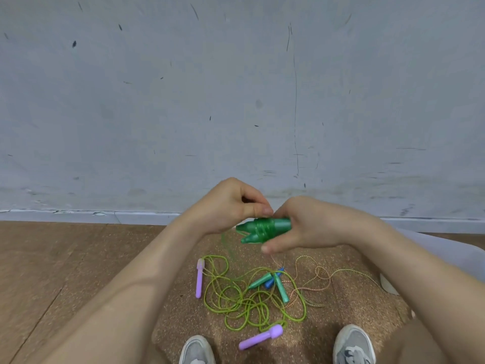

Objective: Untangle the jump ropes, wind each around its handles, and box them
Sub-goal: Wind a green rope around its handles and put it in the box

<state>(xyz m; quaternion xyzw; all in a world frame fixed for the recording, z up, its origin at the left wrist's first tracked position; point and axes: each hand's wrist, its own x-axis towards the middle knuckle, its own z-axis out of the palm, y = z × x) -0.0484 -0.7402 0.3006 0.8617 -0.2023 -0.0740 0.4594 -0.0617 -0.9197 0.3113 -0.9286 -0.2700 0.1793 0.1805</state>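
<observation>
My right hand (304,227) grips a pair of dark green handles (262,230) held side by side, with green rope wound around their middle. My left hand (231,206) pinches the green rope at the top of that bundle; a loose strand (226,245) trails down from it. On the floor below lies a tangle of yellow-green rope (241,303) joined to two purple handles (200,278) (261,337). Beside it are two teal handles (280,285), a blue handle (274,278) and a thin pink-speckled rope (315,274). No box is in view.
I am over a cork mat (354,306) on a wooden floor (65,253), facing a scuffed grey wall (236,101) with a white baseboard. My two grey shoes (196,350) (353,345) stand at the bottom edge. A white object (388,285) lies at the right.
</observation>
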